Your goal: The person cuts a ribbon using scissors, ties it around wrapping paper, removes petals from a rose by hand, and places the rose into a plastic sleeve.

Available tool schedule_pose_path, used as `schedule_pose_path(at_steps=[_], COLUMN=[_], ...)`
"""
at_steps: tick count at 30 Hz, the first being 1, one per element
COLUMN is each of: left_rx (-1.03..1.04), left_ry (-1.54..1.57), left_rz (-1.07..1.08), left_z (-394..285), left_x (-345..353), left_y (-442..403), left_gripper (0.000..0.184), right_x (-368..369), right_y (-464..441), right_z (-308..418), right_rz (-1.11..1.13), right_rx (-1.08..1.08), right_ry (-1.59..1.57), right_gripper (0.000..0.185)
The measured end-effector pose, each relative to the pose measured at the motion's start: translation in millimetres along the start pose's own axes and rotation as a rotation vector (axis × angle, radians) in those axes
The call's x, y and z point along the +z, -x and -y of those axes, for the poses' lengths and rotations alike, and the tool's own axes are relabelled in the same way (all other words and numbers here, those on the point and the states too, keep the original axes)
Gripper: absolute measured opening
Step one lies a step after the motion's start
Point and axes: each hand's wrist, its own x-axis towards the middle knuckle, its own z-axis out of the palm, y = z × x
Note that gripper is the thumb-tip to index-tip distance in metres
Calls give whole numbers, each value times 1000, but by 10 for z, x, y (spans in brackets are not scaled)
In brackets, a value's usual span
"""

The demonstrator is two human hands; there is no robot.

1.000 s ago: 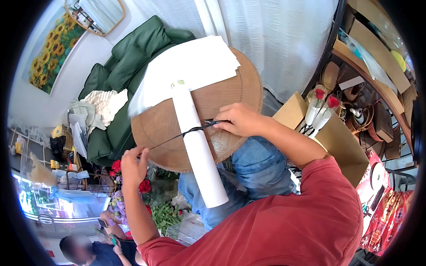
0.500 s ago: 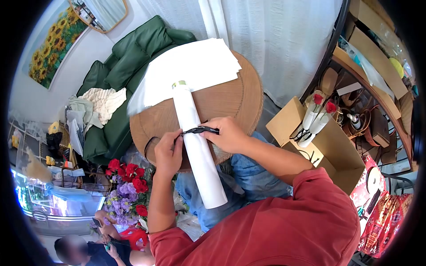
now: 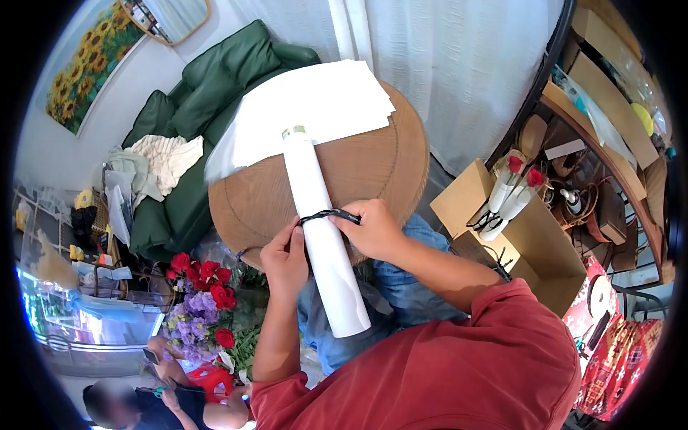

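Note:
A long white paper roll (image 3: 331, 276) lies across the table's near edge and juts out over my lap, with a pale greenish band at its far end. Around its middle runs a black ribbon (image 3: 322, 214), which looks twisted on top. My left hand (image 3: 285, 259) presses against the roll's left side, fingers closed on the ribbon there. On the other side, my right hand (image 3: 376, 229) pinches the ribbon's thicker black end between thumb and fingers. What lies inside the roll is hidden.
White paper sheets (image 3: 315, 100) are spread on the round wooden table (image 3: 387, 172). At right, an open cardboard box (image 3: 545, 251) holds red roses (image 3: 534, 177) in white wraps. Red and purple flowers (image 3: 204, 304) stand at left, near a seated person (image 3: 165, 405). Behind is a green sofa (image 3: 186, 208).
My right hand has shifted slightly right and down, and the ribbon now stretches farther across the roll. My left hand has moved slightly right and down. The seated person's hands have moved.

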Motion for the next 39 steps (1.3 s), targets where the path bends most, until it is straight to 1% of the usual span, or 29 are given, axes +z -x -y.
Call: schedule_pose_path(at_steps=[2,6,8,9,11,12,13,15,17,19,20,21,22,23,24,25,26,27,28,29,30,31,33,34,35,36,37,38,39], left_rx=[-11,-43,31,31,-128,-179,-179,-270,-287,-298,-322,-350,-356,-308,-256,-257,-210,-160,-156,-94,-36,-35,-44,-44,101,245,246,354,461], left_ry=[-4,23,230,231,211,351,352,512,605,699,783,866,865,1029,1193,1193,1232,1268,1267,1093,917,915,368,369,172,-26,-25,-178,-333], left_rz=[-12,12,-115,-116,-56,-69,-73,-81,-172,-256,-304,-354,-353,-316,-278,-279,-168,-56,-57,-30,-2,0,-102,-100,44,187,191,268,342], left_z=[-34,33,165,151,97,-48,-57,-69,-138,-278,-400,-458,-432,-378,-316,-210,-77,-9,-9,-20,-79,-146,-294,-299,-288,-282,-297,-326,-359], left_x=[16,-20,-9,-51,-155,-86,-65,-34,92,200,227,240,235,213,184,132,57,-10,-62,-107,-128,-127,-110,-140,-201,-255,-306,-363,-402], left_y=[10,-42,-98,-128,-182,-195,-233,-296,-343,-339,-316,-299,-292,-291,-295,-318,-355,-389,-414,-428,-432,-424,-397,-397,-395,-392,-401,-413,-416], left_gripper=[27,27,23,23,23,26,26,27,28,30,31,32,32,33,34,34,33,32,32,29,27,27,17,17,11,12,12,14,18], right_x=[58,16,-27,-37,-50,-77,-88,-124,-111,-6,30,73,99,124,128,121,41,-36,-119,-204,-295,-326,-381,-468,-478,-487,-501,-569,-578], right_y=[9,-31,-82,-111,-164,-202,-229,-252,-253,-264,-277,-281,-271,-259,-244,-236,-234,-260,-297,-327,-349,-382,-407,-348,-362,-382,-396,-375,-382], right_z=[-43,-6,-101,-124,-161,-149,-122,-23,-23,-148,-173,-177,-178,-175,-139,-99,-81,-99,-117,-136,-132,-115,-36,122,92,99,125,166,168], right_rz=[-92,-80,-78,-77,-63,-8,-3,39,41,-122,-126,-203,-241,-277,-215,-146,-40,-37,68,173,139,139,-57,23,21,118,215,300,300], right_rx=[-46,-4,17,17,-24,-18,-19,96,142,42,40,-138,-222,-307,-176,-38,48,46,37,29,43,42,-306,-234,-232,-393,-554,-426,-428], right_ry=[-18,-60,-64,-63,-151,-178,-177,-471,-452,-180,-178,-240,-273,-302,-680,-1054,-1239,-1240,-1303,-1366,-1224,-1226,-109,104,105,206,307,466,465], right_gripper=[24,27,18,18,16,27,27,35,39,41,41,40,40,40,38,37,36,36,37,37,34,34,30,27,27,26,28,28,28])
